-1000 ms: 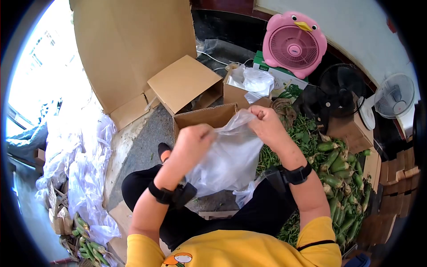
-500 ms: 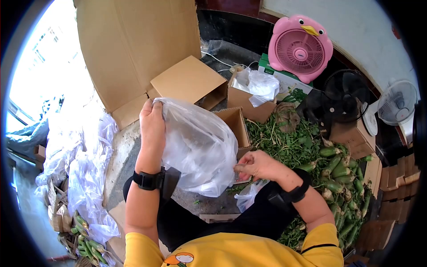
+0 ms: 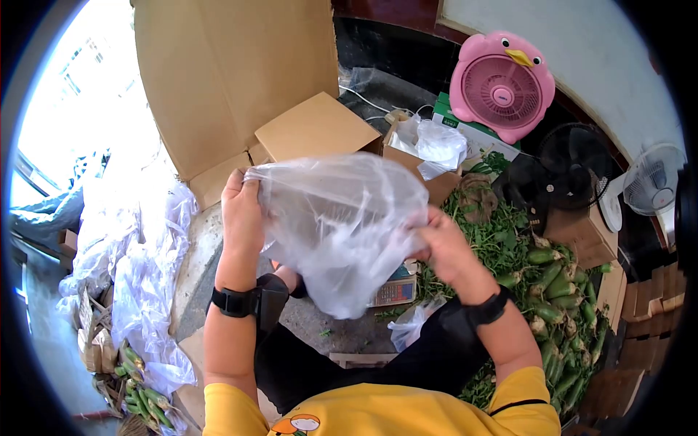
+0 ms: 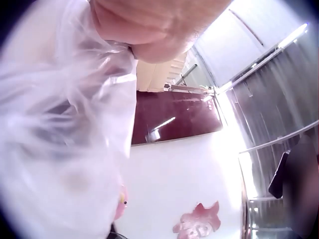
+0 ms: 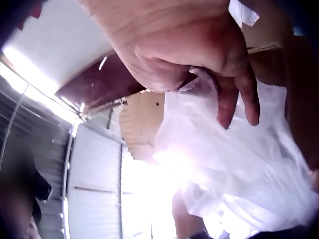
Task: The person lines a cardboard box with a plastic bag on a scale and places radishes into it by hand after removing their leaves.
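Note:
A clear plastic bag [image 3: 338,218] is spread between my two hands in front of my lap. My left hand [image 3: 243,218] grips its upper left edge, and in the left wrist view the film hangs down from the fist. At the other side my right hand [image 3: 449,247] pinches the bag's edge. Seen from the right wrist, thumb and index hold the film while two fingers [image 5: 247,99] reach down over it. Partly behind the bag, a printed packet [image 3: 396,289] shows near the floor.
A cardboard box [image 3: 318,127] and a smaller box [image 3: 414,163] of plastic bags stand ahead. Green-skinned radishes [image 3: 556,291] and leafy greens [image 3: 502,240] are heaped at right, below a pink fan [image 3: 503,94]. Plastic sheeting [image 3: 149,269] lies at left.
First both hands held the bag's top close together. The left hand then moved left with its edge, and the right hand dropped lower, then rose to pinch the right side, spreading the bag.

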`<state>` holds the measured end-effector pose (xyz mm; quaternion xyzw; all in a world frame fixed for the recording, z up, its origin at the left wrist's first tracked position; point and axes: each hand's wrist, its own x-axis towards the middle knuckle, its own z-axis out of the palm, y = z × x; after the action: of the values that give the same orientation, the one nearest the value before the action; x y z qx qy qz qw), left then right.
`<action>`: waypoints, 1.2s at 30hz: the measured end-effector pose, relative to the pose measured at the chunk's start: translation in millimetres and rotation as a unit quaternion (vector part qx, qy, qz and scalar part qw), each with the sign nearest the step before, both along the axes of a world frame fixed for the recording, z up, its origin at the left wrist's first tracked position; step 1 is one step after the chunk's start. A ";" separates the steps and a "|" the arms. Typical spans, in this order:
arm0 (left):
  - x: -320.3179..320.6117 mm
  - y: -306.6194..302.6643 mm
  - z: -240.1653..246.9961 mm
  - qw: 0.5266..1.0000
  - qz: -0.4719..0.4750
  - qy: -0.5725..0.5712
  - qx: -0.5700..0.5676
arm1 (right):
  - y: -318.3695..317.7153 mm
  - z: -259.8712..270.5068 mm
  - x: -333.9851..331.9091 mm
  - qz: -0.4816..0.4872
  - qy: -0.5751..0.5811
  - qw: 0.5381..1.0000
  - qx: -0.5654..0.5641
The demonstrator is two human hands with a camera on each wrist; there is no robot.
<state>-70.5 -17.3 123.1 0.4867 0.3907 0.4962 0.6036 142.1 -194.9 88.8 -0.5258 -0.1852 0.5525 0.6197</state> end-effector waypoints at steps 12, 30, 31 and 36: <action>-7.5 61.6 -61.9 0.923 -0.265 0.276 0.027 | 87.0 -63.3 121.4 0.043 -0.066 0.995 -0.060; -12.8 94.8 -188.4 0.894 -0.199 0.394 0.078 | 103.4 -196.5 155.9 0.117 -0.080 0.943 -0.303; -17.5 92.0 -185.6 0.842 -0.286 0.439 0.126 | 100.5 -206.1 162.5 0.118 -0.079 0.942 -0.303; -14.8 83.8 -156.3 0.840 -0.210 0.491 0.093 | 85.6 -127.5 155.4 0.129 -0.276 0.910 -0.282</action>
<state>-85.3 66.5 -33.2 0.7908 0.4765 0.0871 0.3742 297.5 -109.3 -38.7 -0.7817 -0.2518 0.4896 0.2930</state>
